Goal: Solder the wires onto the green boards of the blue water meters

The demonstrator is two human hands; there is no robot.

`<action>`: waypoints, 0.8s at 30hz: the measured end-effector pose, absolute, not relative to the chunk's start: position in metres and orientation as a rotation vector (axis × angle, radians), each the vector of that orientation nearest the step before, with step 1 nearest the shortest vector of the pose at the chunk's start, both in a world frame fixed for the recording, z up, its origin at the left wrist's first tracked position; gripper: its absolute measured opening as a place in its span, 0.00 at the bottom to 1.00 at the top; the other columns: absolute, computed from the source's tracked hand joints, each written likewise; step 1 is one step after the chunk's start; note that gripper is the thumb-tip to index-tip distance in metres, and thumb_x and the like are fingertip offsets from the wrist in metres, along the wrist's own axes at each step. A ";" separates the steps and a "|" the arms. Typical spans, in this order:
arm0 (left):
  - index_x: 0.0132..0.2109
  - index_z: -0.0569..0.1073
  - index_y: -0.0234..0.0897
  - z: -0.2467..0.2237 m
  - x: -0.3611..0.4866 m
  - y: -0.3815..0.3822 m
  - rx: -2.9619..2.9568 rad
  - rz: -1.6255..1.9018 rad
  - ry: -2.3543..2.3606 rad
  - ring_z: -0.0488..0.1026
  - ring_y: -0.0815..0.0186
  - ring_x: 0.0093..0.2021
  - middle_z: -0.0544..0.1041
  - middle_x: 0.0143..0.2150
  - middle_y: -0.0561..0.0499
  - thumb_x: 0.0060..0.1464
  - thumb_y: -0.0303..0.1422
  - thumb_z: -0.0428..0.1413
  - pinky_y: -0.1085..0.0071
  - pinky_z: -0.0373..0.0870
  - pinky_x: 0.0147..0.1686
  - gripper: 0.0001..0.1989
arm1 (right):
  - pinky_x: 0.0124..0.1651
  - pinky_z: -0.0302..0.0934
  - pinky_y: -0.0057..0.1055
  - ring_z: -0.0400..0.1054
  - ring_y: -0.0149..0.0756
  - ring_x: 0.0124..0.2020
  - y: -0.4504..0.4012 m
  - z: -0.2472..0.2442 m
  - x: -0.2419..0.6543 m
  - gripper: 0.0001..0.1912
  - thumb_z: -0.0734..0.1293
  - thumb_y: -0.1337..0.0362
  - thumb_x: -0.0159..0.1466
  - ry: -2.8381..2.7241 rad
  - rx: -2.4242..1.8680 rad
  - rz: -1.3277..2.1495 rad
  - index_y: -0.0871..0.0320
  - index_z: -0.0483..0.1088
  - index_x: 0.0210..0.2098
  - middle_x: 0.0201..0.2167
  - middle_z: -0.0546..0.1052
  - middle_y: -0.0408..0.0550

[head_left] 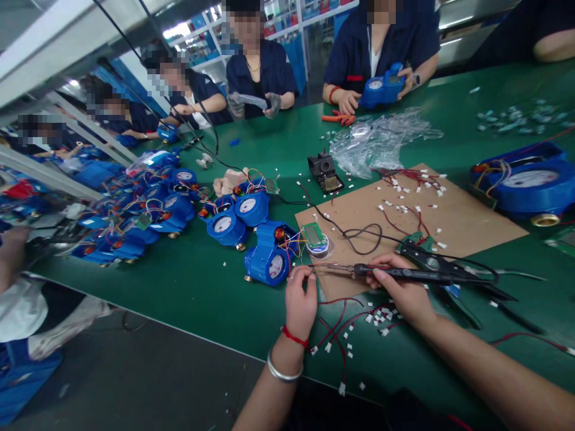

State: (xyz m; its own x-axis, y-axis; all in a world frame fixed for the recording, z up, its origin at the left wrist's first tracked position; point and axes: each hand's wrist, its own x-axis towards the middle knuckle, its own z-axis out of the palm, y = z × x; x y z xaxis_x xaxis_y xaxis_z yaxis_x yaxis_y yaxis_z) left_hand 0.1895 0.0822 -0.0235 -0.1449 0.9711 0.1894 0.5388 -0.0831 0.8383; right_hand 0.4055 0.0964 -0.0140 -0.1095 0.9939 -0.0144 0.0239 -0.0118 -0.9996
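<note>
My right hand (402, 290) grips a black soldering iron (404, 274) like a pen, its tip pointing left toward my left hand (300, 299). My left hand pinches thin red wires (335, 323) just beside a blue water meter (269, 254) with coloured leads. A small green circuit board with a display (314, 236) lies on a solder spool right behind the tip. Both hands rest at the near edge of a brown cardboard sheet (471, 221) on the green table (202, 287).
More blue meters (233, 218) cluster at left. A soldering iron stand (326, 170), clear plastic bags (381, 140), black pliers (453, 269), a large blue meter (530, 179) and scattered white connectors surround the cardboard. Several co-workers in dark blue sit across the table.
</note>
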 end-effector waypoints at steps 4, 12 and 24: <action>0.31 0.67 0.37 -0.022 0.190 0.083 1.627 1.131 1.711 0.69 0.63 0.42 0.72 0.37 0.48 0.56 0.24 0.47 0.65 0.64 0.45 0.07 | 0.34 0.65 0.28 0.69 0.32 0.29 0.093 -0.015 0.407 0.09 0.65 0.58 0.63 -1.444 -1.186 1.251 0.54 0.65 0.39 0.28 0.74 0.43; 0.30 0.66 0.37 -0.020 0.191 0.084 1.625 1.103 1.716 0.68 0.63 0.41 0.71 0.36 0.49 0.55 0.23 0.47 0.65 0.64 0.44 0.08 | 0.36 0.65 0.32 0.71 0.37 0.34 0.094 -0.019 0.407 0.10 0.65 0.57 0.62 -1.568 -1.248 1.175 0.55 0.66 0.40 0.32 0.75 0.46; 0.30 0.67 0.37 -0.021 0.191 0.085 1.651 1.124 1.736 0.70 0.63 0.41 0.72 0.36 0.49 0.55 0.23 0.47 0.66 0.65 0.44 0.08 | 0.37 0.66 0.33 0.71 0.37 0.35 0.094 -0.018 0.405 0.10 0.65 0.57 0.62 -1.575 -1.247 1.181 0.55 0.67 0.39 0.33 0.75 0.46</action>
